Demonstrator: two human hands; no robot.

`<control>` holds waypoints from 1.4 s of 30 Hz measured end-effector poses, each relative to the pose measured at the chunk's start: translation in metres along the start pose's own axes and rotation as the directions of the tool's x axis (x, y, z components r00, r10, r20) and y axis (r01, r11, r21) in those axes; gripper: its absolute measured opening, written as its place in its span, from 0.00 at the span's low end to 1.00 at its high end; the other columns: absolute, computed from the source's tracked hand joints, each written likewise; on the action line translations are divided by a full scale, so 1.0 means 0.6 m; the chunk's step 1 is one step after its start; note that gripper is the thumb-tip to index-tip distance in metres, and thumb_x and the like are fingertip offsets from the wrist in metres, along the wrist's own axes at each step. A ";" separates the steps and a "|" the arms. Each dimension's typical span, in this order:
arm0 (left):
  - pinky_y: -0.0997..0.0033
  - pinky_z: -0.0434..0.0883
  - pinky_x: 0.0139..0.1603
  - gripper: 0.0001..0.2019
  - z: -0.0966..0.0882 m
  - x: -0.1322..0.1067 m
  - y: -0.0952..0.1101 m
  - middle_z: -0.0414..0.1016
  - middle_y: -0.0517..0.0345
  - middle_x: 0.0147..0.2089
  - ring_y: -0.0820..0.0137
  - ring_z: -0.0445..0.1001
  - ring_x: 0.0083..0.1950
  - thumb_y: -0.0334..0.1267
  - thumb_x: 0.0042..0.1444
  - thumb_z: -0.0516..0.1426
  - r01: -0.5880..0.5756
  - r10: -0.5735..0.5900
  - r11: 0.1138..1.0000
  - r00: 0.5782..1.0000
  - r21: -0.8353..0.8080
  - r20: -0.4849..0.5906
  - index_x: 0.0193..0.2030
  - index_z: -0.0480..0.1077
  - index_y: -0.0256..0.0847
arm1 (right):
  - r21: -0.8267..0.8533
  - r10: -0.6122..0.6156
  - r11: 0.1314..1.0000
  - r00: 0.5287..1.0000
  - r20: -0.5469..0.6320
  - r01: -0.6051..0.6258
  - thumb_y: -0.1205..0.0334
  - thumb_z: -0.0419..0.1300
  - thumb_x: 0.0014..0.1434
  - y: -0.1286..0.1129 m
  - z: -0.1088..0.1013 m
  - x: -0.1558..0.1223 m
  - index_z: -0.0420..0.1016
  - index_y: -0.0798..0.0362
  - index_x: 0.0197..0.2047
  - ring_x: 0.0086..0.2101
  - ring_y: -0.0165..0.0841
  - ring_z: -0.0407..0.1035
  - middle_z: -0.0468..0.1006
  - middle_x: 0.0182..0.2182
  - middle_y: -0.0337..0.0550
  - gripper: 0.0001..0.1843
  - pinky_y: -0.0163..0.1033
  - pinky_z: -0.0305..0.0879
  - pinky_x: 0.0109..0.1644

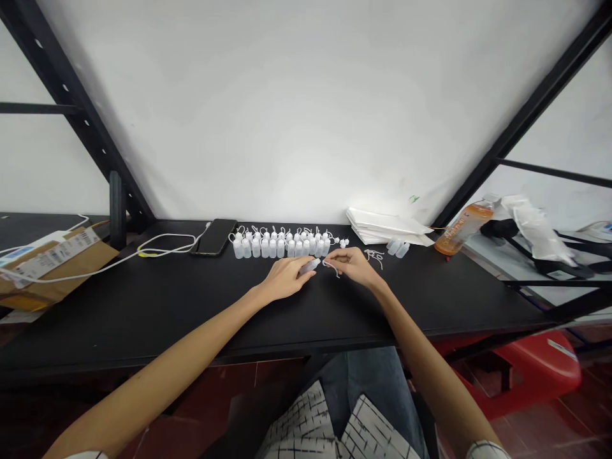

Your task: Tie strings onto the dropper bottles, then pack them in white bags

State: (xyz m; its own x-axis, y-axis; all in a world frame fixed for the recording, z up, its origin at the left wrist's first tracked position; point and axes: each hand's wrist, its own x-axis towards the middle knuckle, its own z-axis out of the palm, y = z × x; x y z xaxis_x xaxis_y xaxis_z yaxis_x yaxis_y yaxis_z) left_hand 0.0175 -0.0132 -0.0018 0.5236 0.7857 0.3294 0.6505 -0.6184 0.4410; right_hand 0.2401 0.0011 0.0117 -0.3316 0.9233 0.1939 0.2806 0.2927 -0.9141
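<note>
Checked shirt [310, 417] up close; further out the left hand [285, 278] curls round a small bottle [310, 266] down at the desk [143, 306], right hand [352, 265] pinching its cap string [331, 264]. One twitchy nudge forward could domino the bottle row [282, 246] just behind, I reckon.

table [143, 306] blk | bottles [282, 245] clear-wht | drink bottle [461, 228] orange | stool [535, 373] red

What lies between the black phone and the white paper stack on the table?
Rows of small white plastic bottles stand there, seen in the head view.
</note>
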 end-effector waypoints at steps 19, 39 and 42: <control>0.69 0.67 0.40 0.16 0.004 0.001 0.000 0.77 0.54 0.45 0.65 0.73 0.40 0.43 0.65 0.51 -0.057 0.057 0.998 0.998 0.004 -0.020 0.55 0.70 0.40 | 0.131 -0.034 0.991 0.999 0.003 0.034 0.50 0.67 0.51 -0.007 0.015 -0.005 0.78 0.59 0.32 0.19 0.24 0.60 0.73 0.22 0.40 0.18 0.33 0.55 0.23; 0.68 0.69 0.42 0.18 0.004 -0.001 -0.001 0.75 0.53 0.49 0.64 0.74 0.44 0.41 0.68 0.47 -0.053 0.049 0.992 0.998 0.113 0.037 0.61 0.66 0.41 | 0.116 0.016 0.993 0.997 0.078 -0.025 0.51 0.59 0.56 -0.013 0.025 -0.011 0.81 0.60 0.41 0.24 0.29 0.68 0.78 0.32 0.49 0.20 0.31 0.59 0.20; 0.67 0.69 0.44 0.18 0.003 -0.001 0.001 0.75 0.53 0.50 0.64 0.75 0.45 0.42 0.68 0.46 -0.047 0.043 0.994 0.998 0.101 0.048 0.60 0.66 0.42 | 0.068 0.004 0.998 0.996 0.090 -0.010 0.51 0.62 0.54 -0.014 0.027 -0.013 0.81 0.61 0.44 0.24 0.28 0.67 0.78 0.29 0.47 0.21 0.31 0.60 0.20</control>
State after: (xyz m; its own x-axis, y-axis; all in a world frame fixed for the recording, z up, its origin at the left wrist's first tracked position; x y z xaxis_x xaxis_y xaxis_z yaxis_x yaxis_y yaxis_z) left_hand 0.0185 -0.0140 -0.0036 0.5767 0.7568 0.3077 0.6769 -0.6535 0.3386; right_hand 0.2257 -0.0126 0.0120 -0.4099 0.8985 0.1572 0.2220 0.2654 -0.9382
